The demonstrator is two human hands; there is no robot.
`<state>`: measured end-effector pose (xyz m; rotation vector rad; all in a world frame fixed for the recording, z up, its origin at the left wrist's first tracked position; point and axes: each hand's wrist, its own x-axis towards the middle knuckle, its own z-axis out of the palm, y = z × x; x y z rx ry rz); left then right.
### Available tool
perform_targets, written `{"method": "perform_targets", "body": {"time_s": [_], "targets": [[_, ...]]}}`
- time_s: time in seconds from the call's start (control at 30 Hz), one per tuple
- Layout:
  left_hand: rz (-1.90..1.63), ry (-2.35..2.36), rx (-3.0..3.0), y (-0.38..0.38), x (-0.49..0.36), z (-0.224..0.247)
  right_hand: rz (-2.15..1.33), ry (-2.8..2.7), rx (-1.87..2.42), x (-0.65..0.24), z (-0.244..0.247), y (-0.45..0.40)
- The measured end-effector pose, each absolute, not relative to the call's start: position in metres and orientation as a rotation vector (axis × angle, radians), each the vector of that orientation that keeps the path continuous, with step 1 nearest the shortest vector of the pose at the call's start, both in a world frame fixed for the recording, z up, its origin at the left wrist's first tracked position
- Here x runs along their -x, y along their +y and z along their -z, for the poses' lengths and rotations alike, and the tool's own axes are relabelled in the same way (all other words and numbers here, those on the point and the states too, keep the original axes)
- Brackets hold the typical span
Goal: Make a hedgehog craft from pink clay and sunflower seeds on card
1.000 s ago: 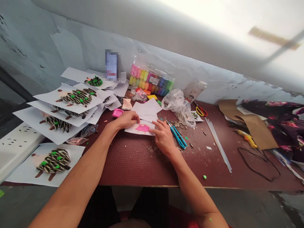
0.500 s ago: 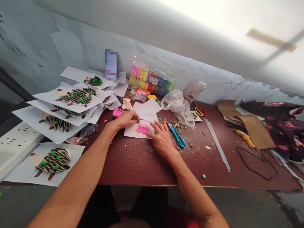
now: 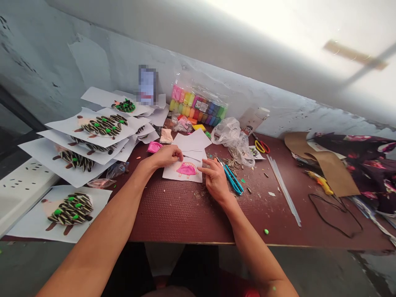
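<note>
My right hand is pressing the drawing, fingers spread; my left hand is curling at its top edge, any grasp unclear.

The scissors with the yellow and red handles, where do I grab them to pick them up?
Hold the scissors by their yellow and red handle loops, bringing your fingers in from the side nearest you. The loops lie flat on the brown tabletop and sit closest to you, while the blades seem to point away toward the wall, so your fingers stay clear of them.
</note>
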<state>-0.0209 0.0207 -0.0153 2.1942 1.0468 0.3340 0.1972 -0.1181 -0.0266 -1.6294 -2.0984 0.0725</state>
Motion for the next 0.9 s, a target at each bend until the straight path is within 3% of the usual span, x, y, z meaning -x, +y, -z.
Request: {"method": "perform_targets", "body": {"time_s": [0.43, 0.7, 0.9], "targets": [[-0.374, 1.001, -2.228, 0.023, 0.023, 0.021, 0.076, -2.316, 1.827, -0.183, 0.019, -0.126], [-0.345, 1.012, -2.22, 0.022, 0.023, 0.019, -0.064, -2.109, 1.771, -0.191, 0.024, -0.121], [-0.353, 1.007, -2.228, 0.023, 0.022, 0.021, 0.02, -2.185, 1.704, -0.191, 0.022, -0.123]]}}
